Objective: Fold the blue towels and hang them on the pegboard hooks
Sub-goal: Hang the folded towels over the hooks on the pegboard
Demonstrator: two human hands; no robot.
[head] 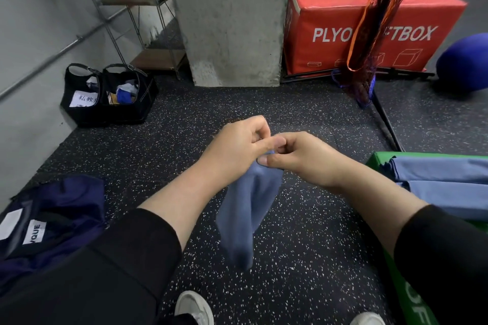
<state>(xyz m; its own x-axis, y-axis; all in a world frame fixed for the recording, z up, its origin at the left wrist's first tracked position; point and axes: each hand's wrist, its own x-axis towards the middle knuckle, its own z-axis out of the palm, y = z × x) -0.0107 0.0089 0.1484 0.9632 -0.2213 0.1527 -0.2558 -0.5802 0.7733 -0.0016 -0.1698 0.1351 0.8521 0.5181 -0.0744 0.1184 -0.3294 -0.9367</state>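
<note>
Folding step: left hand (pixel 237 140) and right hand (pixel 298 158) pinch together the top edge of a hanging blue towel (pixel 245 208); next, halving it neatly.

We are seeing a dusty-blue towel (pixel 247 208) hanging over a black floor (pixel 303 232) flecked with white — sleeves (pixel 148 243) showing black. A box (pixel 330 24) is glowing red with white lettering — a ball (pixel 464 60) sitting deep blue, a block (pixel 380 158) showing green.
</note>
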